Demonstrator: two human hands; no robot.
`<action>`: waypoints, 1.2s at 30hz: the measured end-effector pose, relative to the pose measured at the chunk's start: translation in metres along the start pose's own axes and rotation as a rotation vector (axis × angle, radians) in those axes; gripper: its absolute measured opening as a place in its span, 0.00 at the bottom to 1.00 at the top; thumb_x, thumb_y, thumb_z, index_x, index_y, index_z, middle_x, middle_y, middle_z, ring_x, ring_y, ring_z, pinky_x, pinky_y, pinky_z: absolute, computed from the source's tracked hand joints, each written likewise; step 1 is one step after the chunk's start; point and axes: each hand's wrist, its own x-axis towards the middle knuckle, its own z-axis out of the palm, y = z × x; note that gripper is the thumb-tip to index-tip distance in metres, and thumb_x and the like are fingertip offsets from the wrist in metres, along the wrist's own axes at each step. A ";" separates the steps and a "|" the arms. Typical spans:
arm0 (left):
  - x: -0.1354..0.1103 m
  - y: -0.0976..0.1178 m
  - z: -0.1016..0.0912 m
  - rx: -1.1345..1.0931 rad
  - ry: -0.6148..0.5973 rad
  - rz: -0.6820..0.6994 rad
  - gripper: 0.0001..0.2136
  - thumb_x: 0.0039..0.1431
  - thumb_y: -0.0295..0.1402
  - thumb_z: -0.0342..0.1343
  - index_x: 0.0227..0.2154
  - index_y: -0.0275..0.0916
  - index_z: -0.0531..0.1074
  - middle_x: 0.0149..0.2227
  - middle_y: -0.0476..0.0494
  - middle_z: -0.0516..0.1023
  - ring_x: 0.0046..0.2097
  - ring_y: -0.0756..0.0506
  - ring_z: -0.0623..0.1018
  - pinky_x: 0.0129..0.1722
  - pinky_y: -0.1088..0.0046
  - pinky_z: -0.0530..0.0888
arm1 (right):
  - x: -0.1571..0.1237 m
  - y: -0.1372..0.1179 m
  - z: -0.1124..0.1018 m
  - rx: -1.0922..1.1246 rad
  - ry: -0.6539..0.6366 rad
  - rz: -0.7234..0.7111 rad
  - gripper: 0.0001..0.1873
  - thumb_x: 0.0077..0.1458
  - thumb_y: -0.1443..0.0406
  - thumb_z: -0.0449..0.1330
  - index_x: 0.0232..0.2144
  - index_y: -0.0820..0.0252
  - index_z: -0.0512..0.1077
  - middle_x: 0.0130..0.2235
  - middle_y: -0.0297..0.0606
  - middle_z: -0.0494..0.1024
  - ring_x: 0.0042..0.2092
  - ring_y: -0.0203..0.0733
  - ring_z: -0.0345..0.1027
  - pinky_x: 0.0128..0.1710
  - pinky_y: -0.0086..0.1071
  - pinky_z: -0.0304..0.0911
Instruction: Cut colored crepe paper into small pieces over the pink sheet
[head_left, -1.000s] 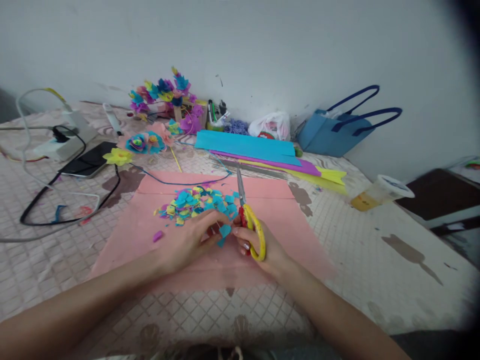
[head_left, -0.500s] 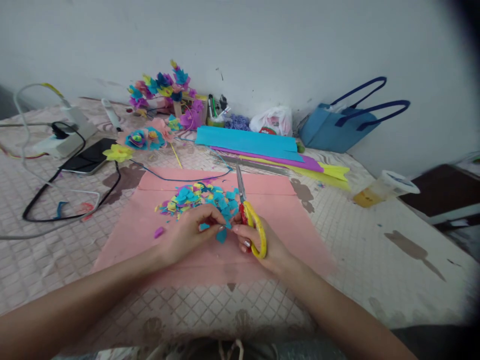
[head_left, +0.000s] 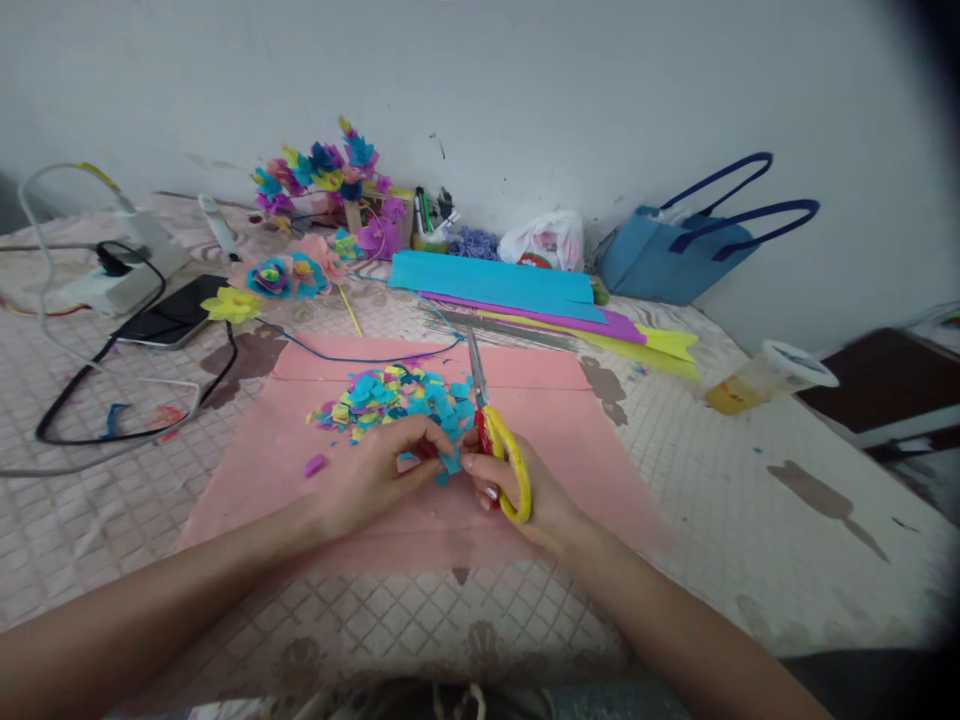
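My left hand (head_left: pixel 397 465) pinches a small piece of blue paper (head_left: pixel 451 461) between thumb and fingertips. Close beside it, my right hand (head_left: pixel 517 480) is closed around a pair of scissors (head_left: pixel 495 430) with yellow and red handles, its thumb and forefinger at the paper's other edge. The scissors' blades point away from me, toward the back of the table. Under and beyond the hands, a pile of cut paper bits (head_left: pixel 382 395) in blue, yellow and purple lies on a pink paper sheet (head_left: pixel 255 460). A purple scrap (head_left: pixel 315 465) sits left of my left hand.
Blue folded paper (head_left: pixel 487 280) lies over purple and yellow sheets at the back. Paper flowers (head_left: pixel 285 275), a phone (head_left: pixel 176 310) and a power strip (head_left: pixel 124 285) with cables are at left. A cup (head_left: pixel 757 380) and a blue bag (head_left: pixel 667 250) stand at right.
The blue piece between my hands has turned and now shows a broader face. Both hands stay nearly in place, and the scissors remain in my right hand.
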 end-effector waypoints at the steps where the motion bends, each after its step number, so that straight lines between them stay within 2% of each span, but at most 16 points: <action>1: -0.001 0.000 0.000 -0.008 0.000 -0.004 0.04 0.59 0.26 0.52 0.36 0.38 0.71 0.35 0.45 0.76 0.38 0.46 0.76 0.39 0.68 0.73 | 0.000 0.000 0.000 0.001 0.005 0.000 0.13 0.43 0.63 0.64 0.30 0.59 0.65 0.22 0.23 0.64 0.16 0.25 0.54 0.14 0.23 0.53; 4: -0.002 -0.001 0.000 0.016 0.001 0.030 0.05 0.59 0.24 0.52 0.36 0.38 0.70 0.35 0.46 0.76 0.38 0.46 0.76 0.39 0.69 0.73 | -0.001 0.000 0.000 -0.002 0.027 0.003 0.13 0.42 0.63 0.64 0.31 0.59 0.65 0.23 0.23 0.65 0.17 0.25 0.54 0.14 0.23 0.53; 9: -0.001 -0.001 -0.001 0.056 0.022 0.072 0.04 0.58 0.24 0.53 0.31 0.37 0.72 0.33 0.45 0.75 0.37 0.46 0.75 0.38 0.69 0.71 | -0.002 -0.002 0.000 -0.007 0.022 -0.002 0.13 0.41 0.63 0.64 0.31 0.59 0.65 0.25 0.25 0.66 0.16 0.25 0.55 0.14 0.24 0.54; 15: 0.001 -0.002 0.001 -0.050 0.037 -0.008 0.03 0.58 0.28 0.55 0.31 0.36 0.72 0.33 0.44 0.76 0.37 0.45 0.76 0.37 0.68 0.72 | 0.000 0.003 -0.002 -0.005 0.002 -0.011 0.12 0.42 0.64 0.62 0.31 0.59 0.65 0.24 0.24 0.65 0.16 0.25 0.55 0.15 0.23 0.54; 25: 0.003 -0.014 0.004 -0.541 0.001 -0.249 0.07 0.53 0.33 0.62 0.28 0.37 0.72 0.31 0.46 0.79 0.35 0.47 0.77 0.37 0.70 0.72 | -0.005 -0.007 0.002 -0.087 -0.012 -0.001 0.15 0.41 0.62 0.64 0.31 0.59 0.64 0.29 0.29 0.67 0.20 0.26 0.56 0.15 0.24 0.54; 36: 0.005 -0.010 0.003 -0.682 -0.013 -0.364 0.11 0.46 0.29 0.67 0.30 0.37 0.71 0.29 0.50 0.77 0.32 0.50 0.76 0.33 0.74 0.70 | -0.006 -0.009 0.004 -0.080 0.007 -0.003 0.17 0.42 0.60 0.66 0.31 0.58 0.64 0.29 0.29 0.66 0.22 0.27 0.56 0.17 0.24 0.55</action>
